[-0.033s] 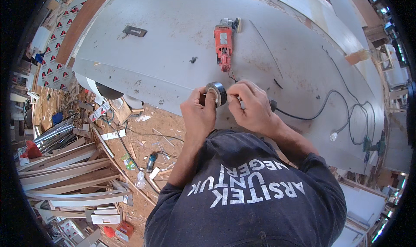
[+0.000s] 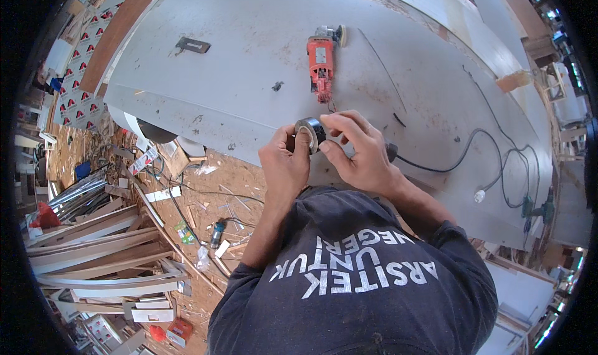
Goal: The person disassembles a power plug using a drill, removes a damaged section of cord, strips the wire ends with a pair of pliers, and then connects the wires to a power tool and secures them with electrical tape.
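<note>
My left hand point(image 2: 286, 152) grips a roll of black tape point(image 2: 316, 132) by its rim, with the thumb against the side. Just to its right, my right hand point(image 2: 361, 146) has thumb and forefinger spread apart at the roll's edge; whether the fingertips touch it, I cannot tell. Beyond the hands lies a red angle grinder point(image 2: 321, 65) with a round pad, its rear end exposed and thin wires trailing toward me. Beside my right wrist a black cylindrical piece point(image 2: 391, 152) on a power cord point(image 2: 448, 170) is partly hidden.
A large grey panel point(image 2: 243, 62) forms the work surface, bearing a dark flat metal piece point(image 2: 194, 44) and a thin dark strip point(image 2: 383, 62). Stacked curved boards point(image 2: 106, 255) stand at the lower left. A blue power tool point(image 2: 217, 233) lies on the scrap-strewn floor point(image 2: 202, 196).
My right hand's thumb and forefinger have parted from a closed pinch and moved slightly left, up to the tape roll. The left hand stays in place.
</note>
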{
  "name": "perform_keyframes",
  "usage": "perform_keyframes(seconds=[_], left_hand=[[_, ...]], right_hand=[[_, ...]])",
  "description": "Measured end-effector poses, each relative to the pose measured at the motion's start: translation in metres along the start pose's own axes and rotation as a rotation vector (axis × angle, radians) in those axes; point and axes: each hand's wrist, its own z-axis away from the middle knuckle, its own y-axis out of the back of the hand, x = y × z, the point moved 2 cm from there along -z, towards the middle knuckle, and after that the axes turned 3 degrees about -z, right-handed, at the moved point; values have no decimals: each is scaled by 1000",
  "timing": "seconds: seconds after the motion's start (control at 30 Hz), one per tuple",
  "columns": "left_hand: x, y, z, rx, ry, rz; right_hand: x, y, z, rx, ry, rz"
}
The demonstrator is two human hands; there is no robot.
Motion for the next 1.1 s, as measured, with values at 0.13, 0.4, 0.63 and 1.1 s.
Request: perform_keyframes(seconds=[0.13,0.4,0.63,1.1], left_hand=[[4,-1,1,-18,29,25],[-1,-6,0,-23,3,-12],[-1,-11,-3,-158,206,125],[-33,-19,14,-505,-265,120]], right_hand=[[17,-4,8,44,145,53],[16,-9,13,120,179,135],[21,-9,24,56,61,11],[16,17,46,-55,-55,74]])
